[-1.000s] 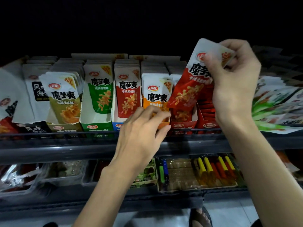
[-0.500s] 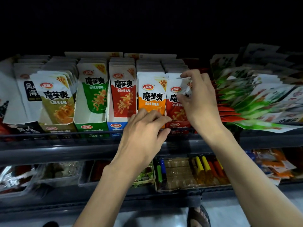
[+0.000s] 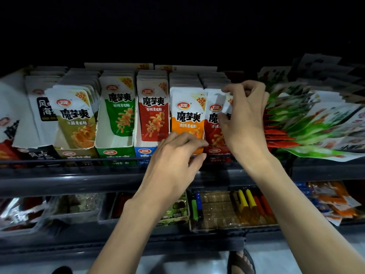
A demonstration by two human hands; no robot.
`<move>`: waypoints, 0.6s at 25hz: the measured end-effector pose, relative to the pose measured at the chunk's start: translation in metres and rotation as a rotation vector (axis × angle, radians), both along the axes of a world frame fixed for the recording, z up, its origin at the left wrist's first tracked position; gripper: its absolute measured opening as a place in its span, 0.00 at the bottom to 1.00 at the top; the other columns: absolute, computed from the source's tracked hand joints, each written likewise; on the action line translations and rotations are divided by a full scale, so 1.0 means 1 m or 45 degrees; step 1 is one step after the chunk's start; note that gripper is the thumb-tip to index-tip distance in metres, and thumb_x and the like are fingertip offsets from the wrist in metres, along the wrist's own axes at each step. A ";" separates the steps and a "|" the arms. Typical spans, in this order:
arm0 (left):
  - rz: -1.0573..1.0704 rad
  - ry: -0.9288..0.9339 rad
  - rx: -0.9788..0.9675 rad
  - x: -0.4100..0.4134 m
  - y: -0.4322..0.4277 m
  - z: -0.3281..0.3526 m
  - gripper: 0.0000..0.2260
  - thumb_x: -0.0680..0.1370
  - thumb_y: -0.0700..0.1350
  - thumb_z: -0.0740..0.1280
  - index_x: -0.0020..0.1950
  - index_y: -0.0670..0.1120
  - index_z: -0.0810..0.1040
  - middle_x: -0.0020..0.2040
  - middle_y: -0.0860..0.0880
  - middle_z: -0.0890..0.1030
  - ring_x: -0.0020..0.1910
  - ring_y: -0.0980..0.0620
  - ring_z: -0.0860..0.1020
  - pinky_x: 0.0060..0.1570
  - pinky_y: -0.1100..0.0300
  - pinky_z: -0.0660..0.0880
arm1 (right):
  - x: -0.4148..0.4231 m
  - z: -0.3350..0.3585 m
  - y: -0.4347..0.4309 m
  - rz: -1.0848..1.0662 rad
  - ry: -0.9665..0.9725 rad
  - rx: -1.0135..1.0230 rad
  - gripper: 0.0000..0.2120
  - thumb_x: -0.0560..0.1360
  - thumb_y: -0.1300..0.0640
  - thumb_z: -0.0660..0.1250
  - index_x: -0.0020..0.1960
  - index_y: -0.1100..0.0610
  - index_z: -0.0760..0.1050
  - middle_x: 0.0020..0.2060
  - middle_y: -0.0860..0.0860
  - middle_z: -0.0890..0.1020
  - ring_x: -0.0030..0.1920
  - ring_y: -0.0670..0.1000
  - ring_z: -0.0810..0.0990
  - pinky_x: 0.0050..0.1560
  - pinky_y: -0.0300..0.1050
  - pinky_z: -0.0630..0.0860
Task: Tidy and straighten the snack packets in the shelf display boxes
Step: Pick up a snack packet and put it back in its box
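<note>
A row of display boxes stands on the upper shelf, each holding upright snack packets. From the left come an olive packet point(image 3: 76, 119), a green packet point(image 3: 119, 107), a red packet point(image 3: 153, 111), an orange packet point(image 3: 187, 115) and a red packet point(image 3: 214, 119) in the rightmost red box point(image 3: 215, 151). My right hand point(image 3: 245, 117) pinches the top right part of that last red packet, which stands in its box. My left hand point(image 3: 175, 157) presses its fingers on the front of the orange box, under the orange packet.
The shelf's dark front rail point(image 3: 79, 165) runs below the boxes. A fanned pile of green and red packets point(image 3: 308, 123) lies at the right. Black-and-white packets point(image 3: 42, 109) stand far left. The lower shelf holds trays, one with coloured sticks point(image 3: 246, 202). A sandalled foot point(image 3: 240, 262) is below.
My right hand brought the red packet down from above the shelf into the rightmost red box and still grips its top. My left hand stayed at the orange box.
</note>
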State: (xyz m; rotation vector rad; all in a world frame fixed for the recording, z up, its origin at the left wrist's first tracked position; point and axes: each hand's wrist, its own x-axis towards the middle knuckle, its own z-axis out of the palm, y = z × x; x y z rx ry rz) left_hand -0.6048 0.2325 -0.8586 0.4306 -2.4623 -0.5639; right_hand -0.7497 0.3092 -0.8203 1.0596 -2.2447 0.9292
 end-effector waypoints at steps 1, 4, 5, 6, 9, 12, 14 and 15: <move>0.001 0.042 0.045 0.002 -0.001 0.002 0.11 0.79 0.47 0.67 0.61 0.52 0.80 0.57 0.56 0.79 0.57 0.56 0.71 0.59 0.54 0.71 | 0.002 0.003 0.000 0.021 0.032 -0.054 0.23 0.72 0.67 0.70 0.64 0.57 0.71 0.64 0.57 0.66 0.63 0.54 0.64 0.50 0.33 0.65; 0.075 0.175 0.110 0.013 -0.006 0.008 0.09 0.79 0.45 0.66 0.58 0.51 0.81 0.54 0.58 0.79 0.56 0.58 0.73 0.57 0.57 0.72 | 0.016 0.015 -0.003 0.145 0.114 -0.221 0.16 0.75 0.65 0.68 0.62 0.58 0.74 0.61 0.57 0.69 0.62 0.52 0.66 0.55 0.28 0.62; 0.127 0.221 0.119 0.018 -0.009 0.010 0.09 0.79 0.45 0.66 0.58 0.51 0.82 0.53 0.58 0.80 0.55 0.57 0.74 0.55 0.57 0.73 | 0.022 0.018 -0.006 0.186 0.137 -0.249 0.15 0.75 0.65 0.67 0.61 0.58 0.76 0.60 0.56 0.71 0.61 0.51 0.67 0.56 0.28 0.62; 0.188 0.269 0.133 0.023 -0.013 0.012 0.08 0.79 0.44 0.66 0.56 0.50 0.82 0.52 0.57 0.80 0.54 0.56 0.75 0.54 0.57 0.73 | 0.027 0.021 -0.010 0.226 0.152 -0.259 0.14 0.76 0.65 0.66 0.61 0.58 0.77 0.58 0.55 0.73 0.60 0.51 0.69 0.56 0.31 0.64; 0.379 0.353 0.164 0.038 -0.027 0.017 0.07 0.78 0.42 0.67 0.54 0.48 0.82 0.50 0.54 0.79 0.52 0.52 0.76 0.51 0.52 0.74 | 0.042 0.023 -0.027 0.326 0.182 -0.199 0.14 0.77 0.64 0.65 0.62 0.59 0.78 0.56 0.54 0.76 0.58 0.52 0.73 0.55 0.36 0.68; 0.506 0.230 0.114 0.051 -0.039 0.015 0.07 0.78 0.44 0.67 0.55 0.47 0.81 0.53 0.50 0.78 0.53 0.48 0.76 0.52 0.48 0.74 | 0.053 0.022 -0.048 0.362 0.231 -0.082 0.16 0.78 0.63 0.65 0.65 0.60 0.76 0.58 0.55 0.76 0.59 0.53 0.72 0.54 0.38 0.69; 0.555 0.135 0.100 0.058 -0.045 0.013 0.08 0.77 0.45 0.68 0.56 0.47 0.81 0.54 0.49 0.77 0.55 0.47 0.75 0.54 0.47 0.74 | 0.058 0.022 -0.062 0.352 0.241 0.015 0.19 0.78 0.60 0.67 0.68 0.60 0.74 0.60 0.55 0.75 0.61 0.54 0.71 0.56 0.43 0.71; 0.562 0.100 0.102 0.062 -0.047 0.013 0.09 0.77 0.45 0.68 0.56 0.47 0.81 0.55 0.49 0.76 0.56 0.47 0.75 0.54 0.47 0.74 | 0.059 0.022 -0.068 0.341 0.238 0.067 0.21 0.78 0.59 0.68 0.69 0.59 0.73 0.62 0.55 0.74 0.63 0.55 0.71 0.57 0.46 0.72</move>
